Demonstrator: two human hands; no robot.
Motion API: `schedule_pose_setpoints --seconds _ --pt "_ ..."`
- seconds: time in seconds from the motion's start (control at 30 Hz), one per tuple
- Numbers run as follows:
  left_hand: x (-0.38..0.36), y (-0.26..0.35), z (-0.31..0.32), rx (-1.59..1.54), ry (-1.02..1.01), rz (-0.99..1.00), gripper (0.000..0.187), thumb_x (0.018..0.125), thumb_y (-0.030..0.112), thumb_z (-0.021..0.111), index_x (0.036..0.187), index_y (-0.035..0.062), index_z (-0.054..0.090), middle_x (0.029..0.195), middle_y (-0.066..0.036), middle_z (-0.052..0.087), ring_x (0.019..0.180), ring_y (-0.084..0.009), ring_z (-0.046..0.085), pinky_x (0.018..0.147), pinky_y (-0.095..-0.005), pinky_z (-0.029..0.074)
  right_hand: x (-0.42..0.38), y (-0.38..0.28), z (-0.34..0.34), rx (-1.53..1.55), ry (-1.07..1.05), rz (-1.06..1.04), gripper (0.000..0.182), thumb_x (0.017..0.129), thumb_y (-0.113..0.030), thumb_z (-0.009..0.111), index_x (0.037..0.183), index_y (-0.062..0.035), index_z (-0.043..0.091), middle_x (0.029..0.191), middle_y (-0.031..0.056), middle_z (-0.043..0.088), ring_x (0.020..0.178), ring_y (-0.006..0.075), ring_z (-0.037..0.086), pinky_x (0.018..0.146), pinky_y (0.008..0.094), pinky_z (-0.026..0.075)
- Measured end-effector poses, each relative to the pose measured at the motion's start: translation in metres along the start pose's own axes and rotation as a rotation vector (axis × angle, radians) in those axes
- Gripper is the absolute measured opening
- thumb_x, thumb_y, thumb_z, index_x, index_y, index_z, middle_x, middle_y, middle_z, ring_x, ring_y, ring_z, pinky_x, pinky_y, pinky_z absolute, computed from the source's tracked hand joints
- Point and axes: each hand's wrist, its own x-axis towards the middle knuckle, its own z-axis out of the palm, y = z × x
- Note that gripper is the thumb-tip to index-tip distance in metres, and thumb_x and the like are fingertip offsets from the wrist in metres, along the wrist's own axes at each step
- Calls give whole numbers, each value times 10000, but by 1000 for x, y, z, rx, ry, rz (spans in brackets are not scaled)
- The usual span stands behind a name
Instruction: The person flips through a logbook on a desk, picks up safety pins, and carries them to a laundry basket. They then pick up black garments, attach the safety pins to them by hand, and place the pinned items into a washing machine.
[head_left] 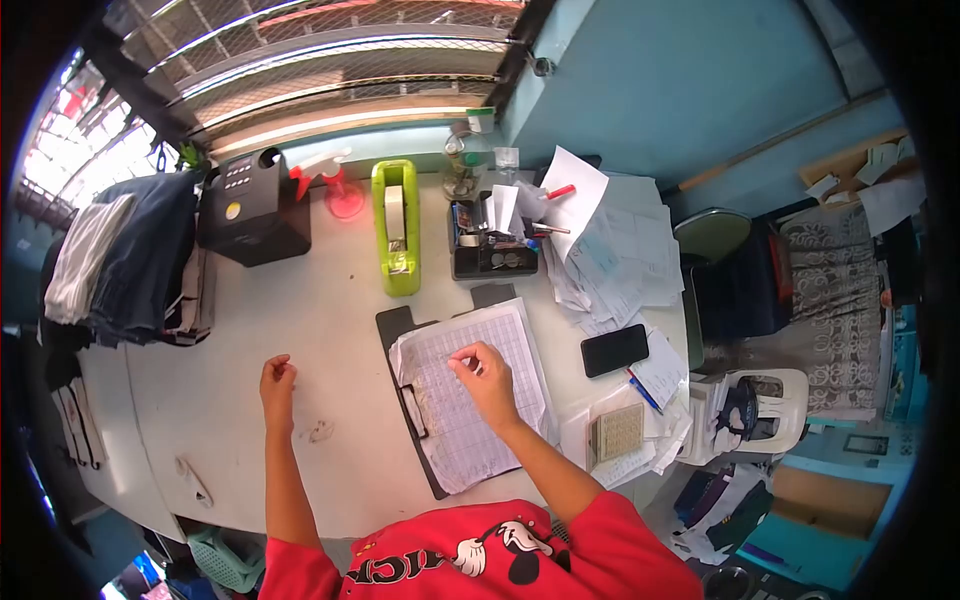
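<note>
My right hand (pixel 486 384) is over the printed sheets (pixel 480 440), with thumb and fingertips pinched together. Whatever sits in that pinch, if anything, is too small to make out. The sheets have ruled columns and lie on a black clipboard (pixel 436 465), whose metal clip (pixel 413 411) is on the left side. To the left of the clipboard, my left hand (pixel 278 384) hovers over the bare tabletop (pixel 340 370). Its fingers are curled in, with no object showing in them.
Behind the clipboard stand a green tape dispenser (pixel 398 240), a desk organizer (pixel 493 262) and a red spray bottle (pixel 343 195). Folded clothes (pixel 140 260) and a black box (pixel 255 215) are at left. Loose papers (pixel 640 250), a phone (pixel 615 351) and pens (pixel 645 390) lie right.
</note>
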Motion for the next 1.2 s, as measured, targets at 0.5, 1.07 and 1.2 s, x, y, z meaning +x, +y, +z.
schedule_pose_setpoints --seconds 0.5,1.07,1.2 --pt "-80 24 129 -1284 -733 -712 121 792 130 387 778 62 485 843 -70 539 797 -180 535 721 -297 458 -7 -28 16 -56 -255 -547 227 687 -4 556 914 -10 563 942 118 538 841 263 538 721 312 457" --pt "-60 38 99 -1331 -560 -705 98 815 99 390 749 62 452 760 -28 478 588 -86 422 484 -208 368 129 75 -31 -782 -17 -565 237 747 -139 587 948 -63 488 934 23 590 939 216 486 734 370 372" --pt "-65 34 99 -1322 -565 -720 99 814 98 389 752 61 456 767 -30 479 587 -88 425 491 -210 379 131 81 -29 -790 80 -591 194 726 -92 602 888 -76 496 858 11 576 868 215 505 706 344 386"
